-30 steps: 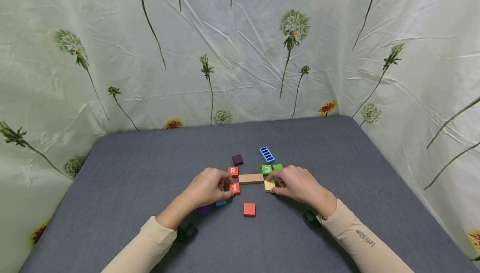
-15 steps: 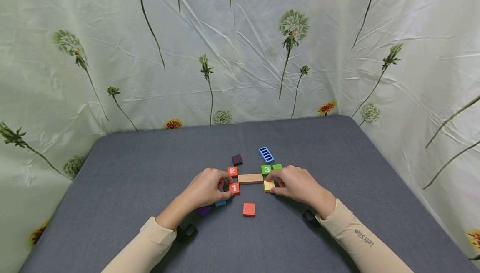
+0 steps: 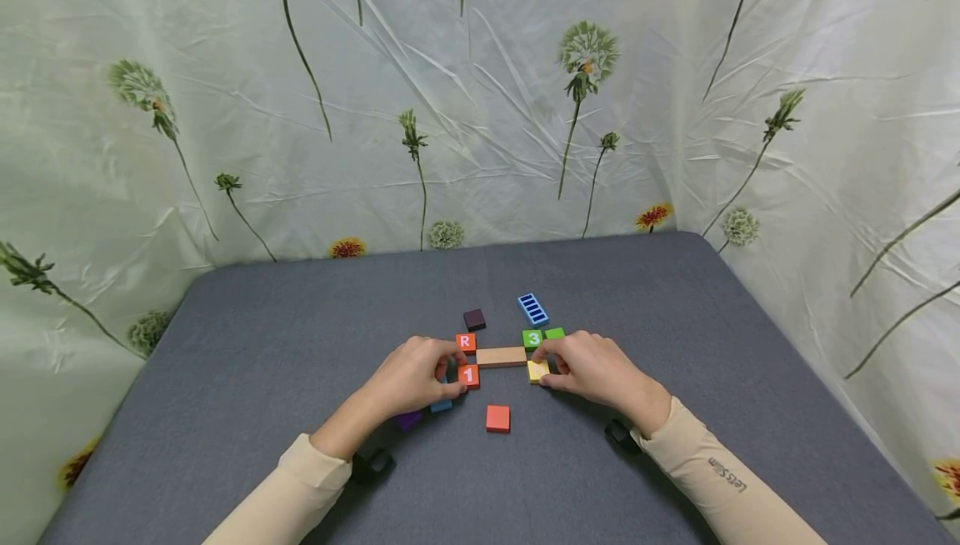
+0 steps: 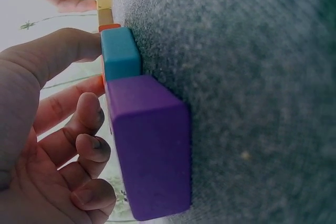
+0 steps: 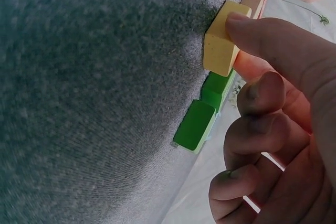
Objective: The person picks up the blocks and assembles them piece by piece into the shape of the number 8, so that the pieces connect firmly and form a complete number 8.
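Thumb and forefinger of my left hand (image 3: 412, 374) pinch an orange-red block marked "1" (image 3: 469, 377) on the table. My right hand (image 3: 600, 370) pinches a yellow block (image 5: 223, 40) the same way, its other fingers curled loosely. Between the two lies a plain wooden block (image 3: 501, 357), its ends close to both. Behind its left end sits an orange-red block marked "R" (image 3: 466, 343), and behind its right end a green block marked "3" (image 3: 532, 339). A second green block (image 3: 555, 333) is partly hidden by my right hand.
Beside my left hand lie a blue block (image 4: 121, 53) and a purple block (image 4: 152, 156). A red block (image 3: 498, 419) lies nearer me. Farther back are a dark block (image 3: 474, 319) and a blue block with dark bars (image 3: 532, 310). A patterned curtain (image 3: 495, 112) hangs behind the table.
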Demonstrator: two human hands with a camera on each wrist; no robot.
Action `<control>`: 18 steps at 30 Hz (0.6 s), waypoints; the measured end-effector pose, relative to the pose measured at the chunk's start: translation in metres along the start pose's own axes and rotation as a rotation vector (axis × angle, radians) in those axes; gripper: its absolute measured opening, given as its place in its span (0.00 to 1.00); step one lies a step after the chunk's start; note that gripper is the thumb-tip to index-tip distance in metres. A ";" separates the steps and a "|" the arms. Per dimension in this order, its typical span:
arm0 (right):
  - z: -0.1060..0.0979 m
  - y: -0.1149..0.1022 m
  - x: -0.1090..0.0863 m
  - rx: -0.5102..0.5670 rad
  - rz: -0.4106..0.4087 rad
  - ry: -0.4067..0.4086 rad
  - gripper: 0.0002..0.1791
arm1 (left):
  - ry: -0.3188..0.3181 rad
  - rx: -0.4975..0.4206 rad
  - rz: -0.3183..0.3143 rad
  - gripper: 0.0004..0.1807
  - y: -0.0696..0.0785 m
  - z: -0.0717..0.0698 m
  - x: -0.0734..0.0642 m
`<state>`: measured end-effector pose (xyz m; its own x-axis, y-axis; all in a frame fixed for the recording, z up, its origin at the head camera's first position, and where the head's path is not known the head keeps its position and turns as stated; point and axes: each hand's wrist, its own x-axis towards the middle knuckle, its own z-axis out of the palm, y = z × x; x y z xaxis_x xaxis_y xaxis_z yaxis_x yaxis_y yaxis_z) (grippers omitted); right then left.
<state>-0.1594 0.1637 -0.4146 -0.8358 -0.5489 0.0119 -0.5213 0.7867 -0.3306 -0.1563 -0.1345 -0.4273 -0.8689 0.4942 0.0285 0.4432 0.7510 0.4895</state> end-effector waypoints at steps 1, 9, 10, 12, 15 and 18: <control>0.000 0.000 0.000 0.002 0.001 0.000 0.11 | 0.001 0.000 -0.001 0.11 0.000 0.000 0.000; -0.001 0.000 -0.001 0.000 0.004 0.003 0.11 | 0.024 -0.035 -0.001 0.10 0.000 -0.006 -0.004; -0.001 0.000 -0.001 -0.001 0.002 0.005 0.11 | 0.026 -0.039 0.001 0.10 0.000 -0.007 -0.005; -0.001 0.000 -0.001 -0.004 0.001 0.008 0.11 | 0.032 -0.044 0.006 0.11 -0.001 -0.008 -0.007; 0.000 0.001 -0.001 -0.008 -0.001 0.011 0.11 | 0.034 -0.052 0.009 0.12 -0.001 -0.011 -0.010; 0.000 0.000 -0.001 -0.009 0.002 0.009 0.12 | 0.036 -0.056 0.009 0.12 0.000 -0.014 -0.014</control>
<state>-0.1584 0.1648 -0.4148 -0.8382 -0.5450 0.0196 -0.5214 0.7903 -0.3219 -0.1475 -0.1479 -0.4154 -0.8727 0.4839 0.0641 0.4390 0.7205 0.5368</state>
